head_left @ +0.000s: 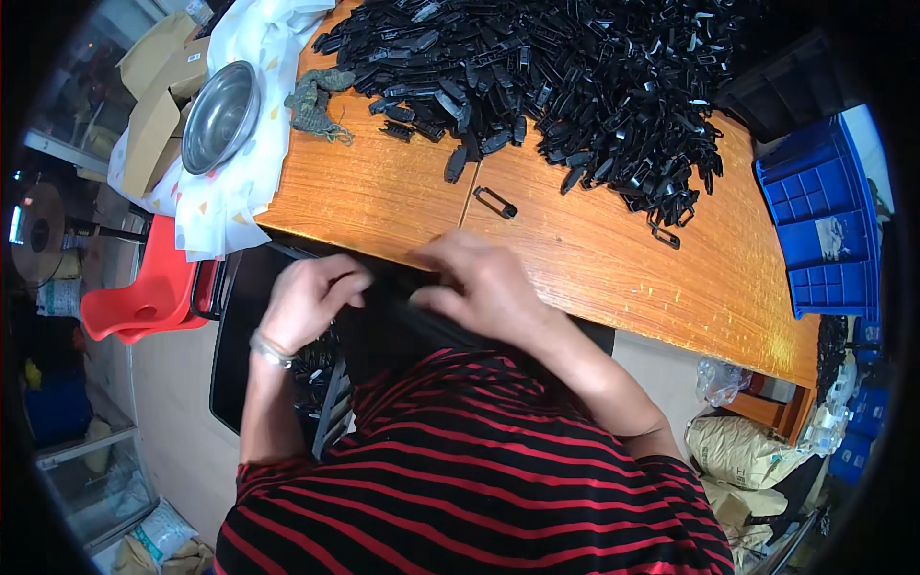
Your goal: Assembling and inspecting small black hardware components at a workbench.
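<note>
My left hand (309, 299) and my right hand (476, 280) are close together at the near edge of the wooden table (383, 187), both curled around a small black plastic part (407, 287) that is mostly hidden between them. A metal bracelet sits on my left wrist. A large heap of black plastic clips (575, 86) covers the far side of the table. A single open clip frame (495, 202) lies loose just beyond my hands.
A steel bowl (221, 117) rests on a white cloth at the table's left end, beside cardboard boxes. A greenish rag (313, 101) lies near the heap. Blue bins (819, 220) stand at right, a red plastic chair (153, 287) at left, a black crate below.
</note>
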The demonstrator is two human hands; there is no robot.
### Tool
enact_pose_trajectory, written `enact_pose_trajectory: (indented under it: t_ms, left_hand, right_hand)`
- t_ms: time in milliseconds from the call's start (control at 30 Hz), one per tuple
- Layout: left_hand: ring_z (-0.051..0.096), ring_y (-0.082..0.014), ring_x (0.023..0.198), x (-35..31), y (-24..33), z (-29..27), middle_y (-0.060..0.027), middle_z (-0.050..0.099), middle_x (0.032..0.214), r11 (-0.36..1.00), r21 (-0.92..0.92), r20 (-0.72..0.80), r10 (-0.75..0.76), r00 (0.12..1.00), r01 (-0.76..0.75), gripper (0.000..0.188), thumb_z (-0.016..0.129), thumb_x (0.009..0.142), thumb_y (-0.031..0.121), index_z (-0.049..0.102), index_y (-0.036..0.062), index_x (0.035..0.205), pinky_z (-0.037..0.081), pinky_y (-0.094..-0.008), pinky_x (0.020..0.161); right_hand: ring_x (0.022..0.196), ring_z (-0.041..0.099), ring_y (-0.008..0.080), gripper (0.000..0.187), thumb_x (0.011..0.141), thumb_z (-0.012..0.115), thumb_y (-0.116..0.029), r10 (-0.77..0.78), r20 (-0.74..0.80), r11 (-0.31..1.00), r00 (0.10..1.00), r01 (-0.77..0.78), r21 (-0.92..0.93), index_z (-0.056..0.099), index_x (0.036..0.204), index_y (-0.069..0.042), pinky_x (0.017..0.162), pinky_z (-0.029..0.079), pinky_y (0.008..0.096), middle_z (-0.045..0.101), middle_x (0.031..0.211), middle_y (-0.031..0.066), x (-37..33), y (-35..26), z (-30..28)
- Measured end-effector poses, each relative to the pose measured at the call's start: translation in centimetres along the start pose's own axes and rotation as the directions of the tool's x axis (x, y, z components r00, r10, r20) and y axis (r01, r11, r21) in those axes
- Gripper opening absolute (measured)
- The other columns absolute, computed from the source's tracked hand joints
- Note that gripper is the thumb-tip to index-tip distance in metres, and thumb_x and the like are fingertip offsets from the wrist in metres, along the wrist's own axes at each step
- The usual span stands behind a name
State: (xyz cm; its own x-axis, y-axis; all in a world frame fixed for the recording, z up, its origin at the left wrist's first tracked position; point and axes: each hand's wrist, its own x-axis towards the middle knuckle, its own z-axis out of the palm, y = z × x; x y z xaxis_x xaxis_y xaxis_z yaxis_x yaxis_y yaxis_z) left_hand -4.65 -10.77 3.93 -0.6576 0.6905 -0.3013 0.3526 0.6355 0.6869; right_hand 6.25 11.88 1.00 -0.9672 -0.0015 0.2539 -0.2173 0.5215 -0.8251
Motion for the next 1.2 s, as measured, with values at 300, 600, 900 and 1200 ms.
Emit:
enact_pose_trajectory:
  t_ms: [300, 600, 900, 1200]
  left_hand:
    - [0.066, -0.0271, 0.083, 8.1, 2.8, 3.4, -0.0125, 0.067, 0.093, 0.919, 0.199, -0.566, 0.391, 0.726, -0.34, 0.03, 0.076, 0.081, 0.016, 0.063, 0.0012, 0.104, 0.053, -0.0349, 0.074]
    - [0.064, -0.0323, 0.083, 14.0, 3.6, 6.1, -0.014, 0.066, 0.092, 0.898, 0.307, -0.578, 0.44, 0.688, -0.316, 0.014, 0.069, 0.081, 0.009, 0.066, 0.0028, 0.094, 0.051, -0.0387, 0.071]
    - [0.065, -0.031, 0.077, 11.7, 3.3, 5.3, -0.0134, 0.066, 0.087, 0.934, 0.24, -0.601, 0.358, 0.715, -0.266, 0.018, 0.071, 0.084, 0.02, 0.068, 0.003, 0.089, 0.051, -0.0385, 0.066]
    - [0.065, -0.0296, 0.078, 12.8, 4.8, 6.7, -0.0132, 0.066, 0.088, 0.929, 0.338, -0.521, 0.317, 0.792, -0.15, 0.035, 0.078, 0.077, 0.028, 0.067, 0.0047, 0.1, 0.052, -0.0381, 0.068]
  right_hand:
    - [0.075, 0.065, 0.0354, 0.026, 0.082, 0.071, -0.016, 0.05, -0.235, 0.796, 0.971, -0.181, -0.577, 0.065, 0.106, -0.008, 0.066, 0.053, 0.0441, 0.06, 0.097, 0.0135, 1.6, 4.2, -3.1]
    - [0.071, 0.064, 0.0379, 0.015, 0.089, 0.06, -0.011, 0.018, -0.252, 0.839, 0.968, -0.152, -0.523, 0.063, 0.103, -0.005, 0.063, 0.053, 0.0447, 0.061, 0.091, 0.0159, -0.1, 4.9, -4.0]
    - [0.076, 0.065, 0.0342, 0.017, 0.086, 0.069, -0.016, 0.117, -0.262, 0.831, 0.958, -0.239, -0.502, 0.067, 0.098, -0.005, 0.066, 0.053, 0.0425, 0.061, 0.092, 0.0131, -0.8, 4.2, -5.2]
    - [0.082, 0.065, 0.0349, 0.022, 0.079, 0.074, -0.016, 0.164, -0.189, 0.833, 0.968, -0.239, -0.5, 0.066, 0.097, -0.005, 0.071, 0.054, 0.0441, 0.058, 0.095, 0.0136, -1.4, 3.8, -5.0]
